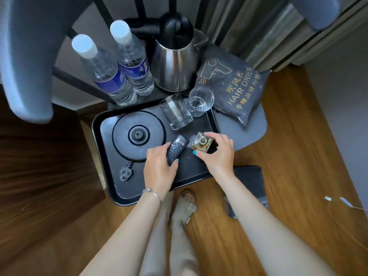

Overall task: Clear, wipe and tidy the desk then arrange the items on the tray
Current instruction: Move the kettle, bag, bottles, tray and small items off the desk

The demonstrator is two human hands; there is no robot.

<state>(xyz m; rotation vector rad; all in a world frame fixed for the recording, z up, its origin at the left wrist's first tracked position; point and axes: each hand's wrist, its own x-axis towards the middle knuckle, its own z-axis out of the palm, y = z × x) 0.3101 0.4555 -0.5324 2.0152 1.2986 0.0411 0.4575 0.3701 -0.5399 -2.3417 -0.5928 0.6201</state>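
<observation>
both forearms reach in from 6 o'clock over a black tray (pixel 103 148) that lies on a dark grey surface (pixel 256 126). the left hand (pixel 159 166) has its fingers and thumb curled round the near end of a black remote control (pixel 176 149), which points up toward 1 o'clock over the tray. a thin bracelet (pixel 152 193) circles the left wrist. the right hand (pixel 217 153) pinches a small square glass bottle (pixel 202 144) from its right side, thumb at the near corner and fingers over the far edge; the bottle holds an amber liquid and has a round metal neck with no cap on it. it sits at the tray's 3 o'clock side.

a round black kettle base (pixel 137 135) lies in the tray's left half, with its plug (pixel 124 172) at 7 o'clock of it. two clear drinking glasses (pixel 176 113) (pixel 200 101) stand at the tray's 1 o'clock corner, nothing visible in them. beyond the tray at 12 o'clock a steel kettle (pixel 175 64) stands, and at 11 o'clock two water bottles (pixel 105 74) (pixel 133 60) with white caps and blue labels; the label writing is too blurred to read. at 2 o'clock lies a dark cloth bag (pixel 231 84) printed "hair drier" in gold with a dryer outline and chinese characters.
</observation>
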